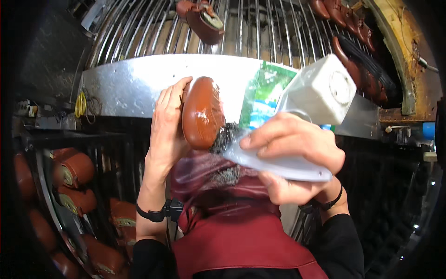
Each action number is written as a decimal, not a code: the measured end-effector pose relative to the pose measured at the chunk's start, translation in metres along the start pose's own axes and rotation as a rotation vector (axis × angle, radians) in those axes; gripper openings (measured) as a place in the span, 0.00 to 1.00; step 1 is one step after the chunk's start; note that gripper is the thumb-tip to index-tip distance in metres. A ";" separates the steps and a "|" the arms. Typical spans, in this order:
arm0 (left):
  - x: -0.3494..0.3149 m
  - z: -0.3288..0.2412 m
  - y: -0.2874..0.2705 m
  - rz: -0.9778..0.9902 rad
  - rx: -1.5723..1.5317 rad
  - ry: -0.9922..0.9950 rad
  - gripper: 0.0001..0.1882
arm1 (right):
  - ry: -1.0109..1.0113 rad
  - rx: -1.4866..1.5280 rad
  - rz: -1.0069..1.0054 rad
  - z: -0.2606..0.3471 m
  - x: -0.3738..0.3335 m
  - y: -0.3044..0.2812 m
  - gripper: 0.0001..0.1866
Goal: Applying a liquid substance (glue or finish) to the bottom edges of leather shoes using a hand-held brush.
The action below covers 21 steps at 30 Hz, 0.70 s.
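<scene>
Right in front of the person, w/ a shiny metal shelf [121, 88] behind it, the left hand [166, 125] is gripping a brown shoe [201, 113], fingers curled tight round its side, sole side turned away. The right hand [292, 144] is squeezing a white plastic bottle [320, 90], fingers wrapped round its flat handle part and clamped shut on it, and the bottle is tipping toward the shoe's toe. A dark brush bit [226, 135] is sitting b/w bottle and shoe, prob touching the toe, but it's blurry so I can't be sure. Things that could go bad, I think: the bottle is leaning a lot, so stuff could be dripping onto the dark red apron [237, 232] below. The shoe looks smooth and shiny, so it could be slipping out of the left hand if the right one is pushing too hard. More brown shoes [74, 169] are lying on the rack at lower left, and a falling shoe could be bumping them.
</scene>
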<state>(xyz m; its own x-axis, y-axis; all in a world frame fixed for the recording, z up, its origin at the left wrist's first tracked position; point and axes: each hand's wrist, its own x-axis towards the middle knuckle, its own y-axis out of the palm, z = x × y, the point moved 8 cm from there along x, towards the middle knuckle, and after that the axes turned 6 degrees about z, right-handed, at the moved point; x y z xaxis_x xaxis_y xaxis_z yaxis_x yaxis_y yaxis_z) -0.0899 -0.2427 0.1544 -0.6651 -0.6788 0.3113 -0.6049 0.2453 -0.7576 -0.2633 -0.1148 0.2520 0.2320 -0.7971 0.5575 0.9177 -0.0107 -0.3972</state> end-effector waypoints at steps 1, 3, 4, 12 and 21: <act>0.006 0.006 -0.001 0.026 -0.041 0.012 0.32 | -0.046 -0.028 -0.036 -0.008 0.002 -0.006 0.14; 0.015 0.026 0.000 0.087 -0.204 -0.034 0.41 | -0.030 -0.085 -0.086 -0.037 0.004 -0.010 0.15; 0.018 0.037 0.003 0.118 -0.276 -0.067 0.46 | 0.037 -0.113 -0.099 -0.054 0.001 -0.011 0.15; -0.026 0.092 0.023 -0.217 -1.059 -0.206 0.48 | 0.604 -0.019 -0.880 -0.068 -0.161 -0.033 0.08; -0.122 0.060 0.067 0.028 -0.994 -0.471 0.42 | 0.718 -0.043 -1.053 -0.095 -0.205 -0.024 0.11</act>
<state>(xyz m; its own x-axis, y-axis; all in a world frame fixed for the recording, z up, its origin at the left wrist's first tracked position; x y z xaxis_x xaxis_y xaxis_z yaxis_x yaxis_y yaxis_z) -0.0226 -0.1852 0.0310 -0.5780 -0.8087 -0.1093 -0.8157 0.5688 0.1048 -0.3637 -0.0084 0.0784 -0.8367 -0.5378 0.1034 0.5373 -0.8427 -0.0356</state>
